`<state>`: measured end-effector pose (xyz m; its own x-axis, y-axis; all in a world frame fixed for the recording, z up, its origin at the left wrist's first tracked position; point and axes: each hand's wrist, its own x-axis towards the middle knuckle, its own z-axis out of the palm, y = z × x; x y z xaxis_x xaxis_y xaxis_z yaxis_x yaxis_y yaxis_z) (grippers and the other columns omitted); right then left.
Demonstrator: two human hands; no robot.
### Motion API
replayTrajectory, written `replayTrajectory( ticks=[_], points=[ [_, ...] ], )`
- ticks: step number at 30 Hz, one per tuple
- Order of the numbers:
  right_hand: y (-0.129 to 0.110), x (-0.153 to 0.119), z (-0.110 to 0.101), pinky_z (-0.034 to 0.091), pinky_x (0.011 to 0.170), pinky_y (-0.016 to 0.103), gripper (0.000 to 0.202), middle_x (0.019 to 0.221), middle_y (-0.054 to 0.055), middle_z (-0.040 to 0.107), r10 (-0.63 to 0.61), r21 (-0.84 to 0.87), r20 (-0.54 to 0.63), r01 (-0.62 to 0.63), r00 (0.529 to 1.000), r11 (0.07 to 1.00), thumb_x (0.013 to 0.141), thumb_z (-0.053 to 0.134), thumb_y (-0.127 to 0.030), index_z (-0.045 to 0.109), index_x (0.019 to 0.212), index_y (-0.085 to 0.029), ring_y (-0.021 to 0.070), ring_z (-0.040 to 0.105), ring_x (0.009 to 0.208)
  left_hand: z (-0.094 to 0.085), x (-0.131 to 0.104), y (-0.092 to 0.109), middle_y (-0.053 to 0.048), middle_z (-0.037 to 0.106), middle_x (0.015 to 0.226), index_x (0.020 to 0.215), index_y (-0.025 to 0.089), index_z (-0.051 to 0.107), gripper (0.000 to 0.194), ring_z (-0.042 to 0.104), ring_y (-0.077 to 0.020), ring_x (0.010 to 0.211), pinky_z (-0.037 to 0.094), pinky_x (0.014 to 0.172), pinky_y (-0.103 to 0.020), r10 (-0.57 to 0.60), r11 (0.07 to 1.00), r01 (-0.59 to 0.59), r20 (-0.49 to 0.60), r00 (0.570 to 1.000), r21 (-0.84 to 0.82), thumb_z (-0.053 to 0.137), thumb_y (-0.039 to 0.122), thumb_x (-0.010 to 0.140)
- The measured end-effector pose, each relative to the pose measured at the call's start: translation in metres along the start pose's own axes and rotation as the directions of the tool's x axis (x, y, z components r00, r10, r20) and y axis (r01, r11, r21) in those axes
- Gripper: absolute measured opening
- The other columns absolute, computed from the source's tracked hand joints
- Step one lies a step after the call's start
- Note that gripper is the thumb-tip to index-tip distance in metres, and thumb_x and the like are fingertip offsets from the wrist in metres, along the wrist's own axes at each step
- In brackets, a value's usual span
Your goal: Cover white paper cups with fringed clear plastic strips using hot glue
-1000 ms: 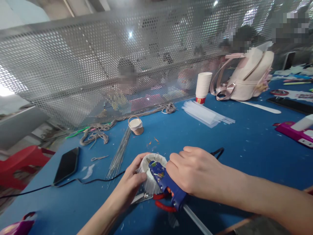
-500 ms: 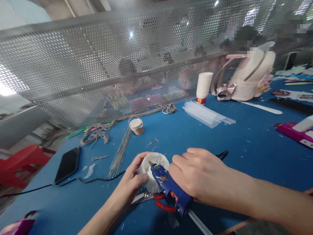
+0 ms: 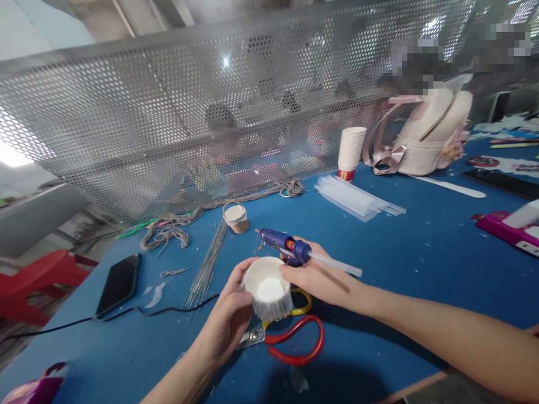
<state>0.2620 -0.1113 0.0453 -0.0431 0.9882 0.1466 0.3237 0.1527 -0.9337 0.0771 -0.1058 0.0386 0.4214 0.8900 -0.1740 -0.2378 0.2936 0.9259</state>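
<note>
A white paper cup [image 3: 273, 306] with clear pleated film around its outside is gripped at its left rim by my left hand [image 3: 229, 314]. My right hand [image 3: 322, 275] is closed on a blue glue gun [image 3: 280, 240]; its thumb reaches the cup's right rim. The gun's nozzle points left above the cup, and a clear glue stick sticks out of its back. Red-handled scissors [image 3: 318, 336] lie under and beside the cup, with a yellow handle [image 3: 307, 303] partly hidden behind it.
A small lidded bucket [image 3: 236, 219], thin wires [image 3: 210, 258], grey cord [image 3: 166, 238] and a phone [image 3: 118, 283] lie on the left. Clear strips [image 3: 353, 196], stacked cups [image 3: 352, 148] and a backpack [image 3: 425, 140] stand farther back. A black cable [image 3: 155, 310] crosses leftward.
My right hand has lifted the glue gun out of the cup and turned it sideways above the rim. The cup's inside and the scissors' handles now show more.
</note>
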Motion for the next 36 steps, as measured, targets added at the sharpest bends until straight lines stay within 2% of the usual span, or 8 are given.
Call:
replayTrajectory(
  ticks=[5, 8, 14, 21, 26, 30, 33, 36],
  points=[
    [-0.001, -0.006, 0.006, 0.034, 0.049, 0.021, 0.011, 0.062, -0.006, 0.046, -0.165, -0.119, -0.067, 0.156, 0.984, 0.981, 0.069, 0.052, -0.016, 0.042, 0.069, -0.019, 0.009, 0.038, 0.053, 0.0, 0.004, 0.011, -0.007, 0.069, 0.101, 0.097, 0.019, 0.067, 0.036, 0.059, -0.0269, 0.095, 0.045, 0.079, -0.032, 0.148, 0.943, -0.12, -0.067, 0.987, 0.31, 0.063, 0.044, 0.072],
    [0.002, -0.007, 0.011, 0.033, 0.051, 0.021, 0.017, 0.064, -0.006, 0.043, -0.298, -0.188, -0.085, 0.279, 0.951, 0.942, 0.067, 0.052, -0.015, 0.036, 0.068, -0.021, 0.0096, 0.038, 0.056, 0.001, 0.007, 0.014, -0.004, 0.07, 0.081, 0.082, 0.019, 0.069, 0.023, 0.061, -0.0213, 0.075, 0.045, 0.065, -0.027, 0.222, 0.824, -0.095, -0.164, 0.961, 0.559, 0.07, 0.038, 0.069],
    [0.006, -0.006, 0.015, 0.033, 0.053, 0.021, 0.016, 0.064, -0.006, 0.042, -0.357, -0.181, -0.056, 0.342, 0.933, 0.922, 0.067, 0.051, -0.014, 0.037, 0.069, -0.021, 0.0093, 0.037, 0.055, 0.002, 0.005, 0.016, 0.0, 0.064, 0.06, 0.066, 0.018, 0.069, 0.017, 0.052, -0.0151, 0.055, 0.038, 0.05, -0.024, 0.293, 0.676, -0.092, -0.152, 0.944, 0.731, 0.067, 0.034, 0.071],
    [0.002, -0.002, 0.008, 0.033, 0.053, 0.022, 0.012, 0.061, -0.007, 0.04, -0.262, -0.107, 0.006, 0.261, 0.965, 0.959, 0.068, 0.05, -0.013, 0.04, 0.068, -0.02, 0.0091, 0.037, 0.054, 0.001, 0.002, 0.027, -0.002, 0.067, 0.071, 0.075, 0.017, 0.067, 0.024, 0.057, -0.0174, 0.067, 0.042, 0.06, -0.025, 0.117, 0.765, -0.034, -0.087, 0.989, 0.644, 0.074, 0.038, 0.064],
    [0.002, -0.003, 0.01, 0.036, 0.054, 0.022, 0.008, 0.064, -0.005, 0.044, -0.245, -0.057, 0.01, 0.245, 0.969, 0.968, 0.069, 0.052, -0.015, 0.045, 0.072, -0.019, 0.0097, 0.039, 0.057, 0.004, 0.005, 0.019, 0.001, 0.062, 0.071, 0.083, 0.018, 0.06, 0.021, 0.054, -0.0142, 0.062, 0.038, 0.055, -0.022, -0.049, 0.944, 0.08, -0.103, 0.993, 0.321, 0.064, 0.036, 0.073],
    [0.003, -0.002, 0.005, 0.04, 0.059, 0.024, 0.007, 0.072, -0.001, 0.053, -0.224, -0.067, 0.007, 0.224, 0.975, 0.972, 0.077, 0.053, -0.023, 0.05, 0.08, -0.017, 0.0115, 0.046, 0.062, 0.006, 0.006, 0.015, -0.002, 0.065, 0.078, 0.094, 0.016, 0.061, 0.026, 0.057, -0.0161, 0.066, 0.04, 0.059, -0.023, -0.153, 0.967, 0.173, -0.115, 0.981, 0.189, 0.06, 0.034, 0.076],
    [0.0, -0.003, -0.009, 0.039, 0.059, 0.024, 0.008, 0.074, 0.0, 0.055, -0.372, -0.171, -0.006, 0.365, 0.928, 0.915, 0.078, 0.053, -0.024, 0.05, 0.083, -0.018, 0.0118, 0.047, 0.062, 0.005, 0.006, 0.016, -0.005, 0.068, 0.09, 0.1, 0.016, 0.063, 0.033, 0.06, -0.0191, 0.076, 0.042, 0.064, -0.025, -0.116, 0.972, 0.147, -0.167, 0.979, 0.185, 0.06, 0.04, 0.077],
    [-0.007, -0.008, -0.025, 0.036, 0.057, 0.023, 0.007, 0.075, 0.002, 0.054, -0.549, -0.315, 0.206, 0.586, 0.81, 0.746, 0.077, 0.052, -0.02, 0.05, 0.083, -0.017, 0.0126, 0.046, 0.062, 0.0, 0.007, 0.018, -0.006, 0.069, 0.098, 0.101, 0.017, 0.065, 0.036, 0.061, -0.0224, 0.087, 0.043, 0.07, -0.026, -0.04, 0.974, 0.083, -0.2, 0.979, 0.21, 0.061, 0.043, 0.077]
  ],
)
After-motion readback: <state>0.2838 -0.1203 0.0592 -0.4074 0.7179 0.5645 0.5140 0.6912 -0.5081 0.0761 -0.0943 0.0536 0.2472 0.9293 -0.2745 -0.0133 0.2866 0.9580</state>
